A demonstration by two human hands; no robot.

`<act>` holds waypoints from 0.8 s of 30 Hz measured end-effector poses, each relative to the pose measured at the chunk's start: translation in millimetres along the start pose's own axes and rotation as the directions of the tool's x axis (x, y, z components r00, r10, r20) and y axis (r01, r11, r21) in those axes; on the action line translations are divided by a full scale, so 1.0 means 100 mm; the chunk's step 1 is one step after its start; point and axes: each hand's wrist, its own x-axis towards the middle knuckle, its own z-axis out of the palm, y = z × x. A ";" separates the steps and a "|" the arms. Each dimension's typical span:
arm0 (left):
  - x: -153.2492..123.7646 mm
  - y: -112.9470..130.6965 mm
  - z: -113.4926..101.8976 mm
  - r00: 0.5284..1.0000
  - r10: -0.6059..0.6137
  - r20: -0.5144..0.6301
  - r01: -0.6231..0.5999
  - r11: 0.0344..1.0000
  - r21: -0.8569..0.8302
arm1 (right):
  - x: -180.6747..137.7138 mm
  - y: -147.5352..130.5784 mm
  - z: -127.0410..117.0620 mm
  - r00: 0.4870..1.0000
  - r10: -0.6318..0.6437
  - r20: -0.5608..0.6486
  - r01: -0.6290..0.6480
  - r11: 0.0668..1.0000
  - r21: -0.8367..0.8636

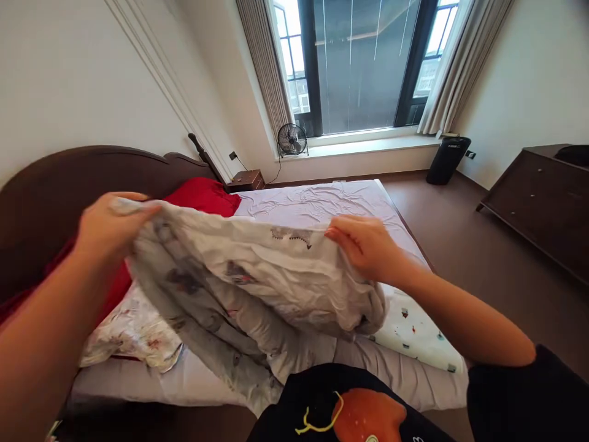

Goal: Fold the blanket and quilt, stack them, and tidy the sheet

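Stretched between my two hands is a white patterned blanket [276,270] with grey and dark printed figures, raised above the bed. My left hand [113,224] grips its upper left corner, fingers closed on the cloth. Farther right, my right hand [363,245] pinches the upper edge, thumb and fingers pressed together. The lower part of the blanket hangs in loose folds toward my body and hides the middle of the bed.
The bed [313,199] has a dark wooden headboard [92,166] at left, red pillows [205,195] and a floral pillow [138,328]. A fan [292,140] stands by the window above a nightstand [247,180]. At right are a black bin-like object [447,161] and a dark dresser [543,202].
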 end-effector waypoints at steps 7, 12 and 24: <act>-1.02 1.03 0.80 0.465 0.634 0.618 -0.295 0.769 -0.567 | 0.13 0.14 0.75 0.984 0.075 0.164 -0.086 0.994 0.061; -1.20 1.21 0.97 0.297 0.615 0.731 -0.534 0.741 -0.407 | -0.07 0.30 0.82 0.979 0.131 0.159 -0.165 0.960 0.227; -1.07 1.19 0.31 0.618 0.439 0.652 -0.554 0.831 -0.035 | -1.30 0.85 1.08 0.900 -0.113 0.420 -0.068 0.917 0.393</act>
